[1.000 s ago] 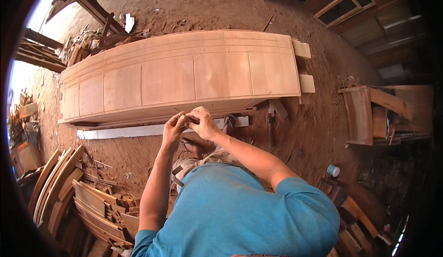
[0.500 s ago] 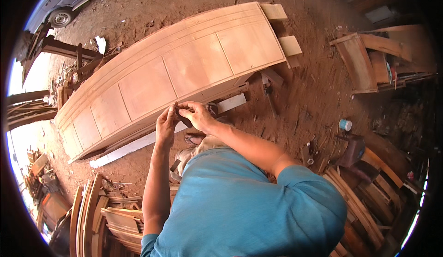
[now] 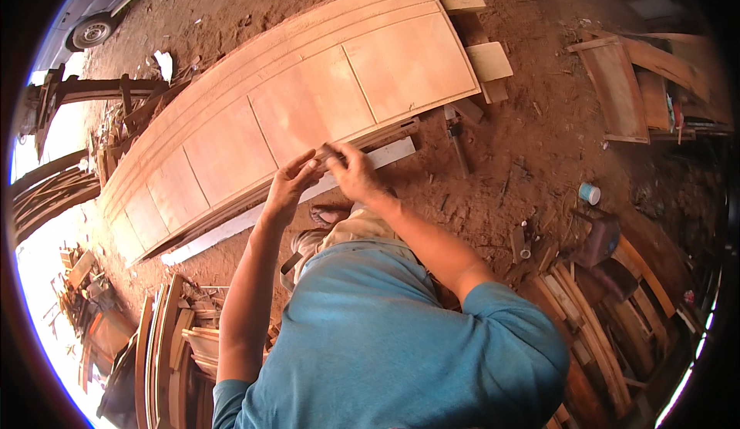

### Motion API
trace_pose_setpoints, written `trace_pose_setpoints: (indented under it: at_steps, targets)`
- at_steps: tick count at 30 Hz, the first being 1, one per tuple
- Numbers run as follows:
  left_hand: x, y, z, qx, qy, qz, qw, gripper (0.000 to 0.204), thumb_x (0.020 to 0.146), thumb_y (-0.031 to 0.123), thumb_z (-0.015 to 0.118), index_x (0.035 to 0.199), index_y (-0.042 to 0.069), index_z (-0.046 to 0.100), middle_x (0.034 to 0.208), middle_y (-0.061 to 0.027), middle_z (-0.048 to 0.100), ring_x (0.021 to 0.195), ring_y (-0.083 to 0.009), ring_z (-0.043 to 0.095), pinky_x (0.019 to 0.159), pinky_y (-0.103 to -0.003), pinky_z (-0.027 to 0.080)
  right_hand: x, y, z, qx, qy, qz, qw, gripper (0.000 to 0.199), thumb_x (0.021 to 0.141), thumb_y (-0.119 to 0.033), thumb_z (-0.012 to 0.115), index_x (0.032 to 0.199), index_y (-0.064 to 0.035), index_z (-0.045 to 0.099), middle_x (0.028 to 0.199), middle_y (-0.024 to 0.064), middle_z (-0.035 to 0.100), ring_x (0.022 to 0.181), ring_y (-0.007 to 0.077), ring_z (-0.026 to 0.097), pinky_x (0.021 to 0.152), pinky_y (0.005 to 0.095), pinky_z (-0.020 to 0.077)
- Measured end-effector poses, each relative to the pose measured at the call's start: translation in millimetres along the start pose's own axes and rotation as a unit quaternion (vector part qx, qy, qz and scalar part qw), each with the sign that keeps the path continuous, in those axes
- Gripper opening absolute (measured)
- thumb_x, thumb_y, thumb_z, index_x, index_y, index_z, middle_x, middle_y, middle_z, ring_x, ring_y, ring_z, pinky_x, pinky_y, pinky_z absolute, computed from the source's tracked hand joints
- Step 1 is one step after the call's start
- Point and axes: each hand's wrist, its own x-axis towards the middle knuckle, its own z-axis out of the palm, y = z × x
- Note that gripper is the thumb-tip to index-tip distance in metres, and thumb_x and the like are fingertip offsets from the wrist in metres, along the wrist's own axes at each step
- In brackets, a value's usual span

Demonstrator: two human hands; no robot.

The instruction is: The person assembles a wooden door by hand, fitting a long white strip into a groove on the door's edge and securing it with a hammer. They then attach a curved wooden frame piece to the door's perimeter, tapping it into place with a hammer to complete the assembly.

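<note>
Head view: left hand (image 3: 285, 190) has thumb and fingers parted, tips right beside the other hand's. Right hand (image 3: 357, 177) has a narrow grip on a small dark piece (image 3: 332, 152) — too small to identify. Both hands are over the near edge of a long grooved wooden panel (image 3: 301, 101), lying diagonally. White board (image 3: 393, 152) on the dirt floor (image 3: 493, 159) alongside; blue-white tub (image 3: 590, 193) well off right.
</note>
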Motion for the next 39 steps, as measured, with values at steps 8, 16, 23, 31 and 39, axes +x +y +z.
trace_pose_setpoints:
  at_steps: [8, 16, 23, 31, 39]
  targets:
    - [-28, -59, -70, 0.141, 0.118, -0.074, 0.980, 0.059, 0.100, 0.035, 0.068, 0.146, 0.000, 0.053, 0.126, -0.0133, 0.070, 0.110, -0.0199, 0.067, 0.096, -0.034, 0.052, 90, 73, -51, -0.148, 0.163, -0.056, 0.974, 0.032, 0.098, -0.032, 0.071, 0.104, -0.0014, 0.065, 0.084, 0.0135, 0.072, 0.071, 0.0217, 0.068, 0.060, 0.0377, 0.0536]
    - [-118, -164, -179, 0.178, 0.284, -0.186, 0.924, 0.063, 0.097, 0.040, 0.071, 0.143, 0.001, 0.056, 0.127, -0.0169, 0.070, 0.106, -0.0222, 0.069, 0.090, -0.033, 0.053, 135, 58, -39, -0.231, 0.190, -0.167, 0.939, 0.029, 0.094, -0.026, 0.074, 0.103, 0.0006, 0.069, 0.097, 0.0190, 0.064, 0.097, 0.0357, 0.060, 0.085, 0.0453, 0.0512]
    - [-164, -190, -187, 0.124, 0.337, -0.250, 0.899, 0.067, 0.096, 0.048, 0.070, 0.146, 0.006, 0.055, 0.129, -0.0141, 0.068, 0.101, -0.0223, 0.069, 0.083, -0.035, 0.052, 154, 63, -35, -0.280, 0.213, -0.159, 0.922, 0.018, 0.091, -0.014, 0.073, 0.099, -0.0007, 0.065, 0.092, 0.0197, 0.065, 0.091, 0.0367, 0.061, 0.078, 0.0476, 0.0502]
    - [-156, -186, -167, 0.101, 0.328, -0.183, 0.921, 0.064, 0.098, 0.043, 0.070, 0.145, 0.002, 0.055, 0.118, -0.0099, 0.070, 0.098, -0.0175, 0.067, 0.081, -0.030, 0.050, 158, 79, -19, -0.366, 0.287, -0.207, 0.861, 0.016, 0.097, -0.021, 0.066, 0.093, -0.0047, 0.066, 0.090, 0.0159, 0.063, 0.085, 0.0369, 0.061, 0.080, 0.0496, 0.0483]
    - [-143, -165, -164, 0.152, 0.306, -0.177, 0.923, 0.066, 0.098, 0.044, 0.069, 0.145, 0.000, 0.055, 0.122, -0.0150, 0.069, 0.104, -0.0215, 0.068, 0.089, -0.034, 0.052, 241, 82, -12, -0.425, 0.255, -0.179, 0.850, 0.022, 0.099, -0.027, 0.061, 0.093, -0.0073, 0.068, 0.096, 0.0192, 0.065, 0.089, 0.0394, 0.063, 0.081, 0.0508, 0.0498]
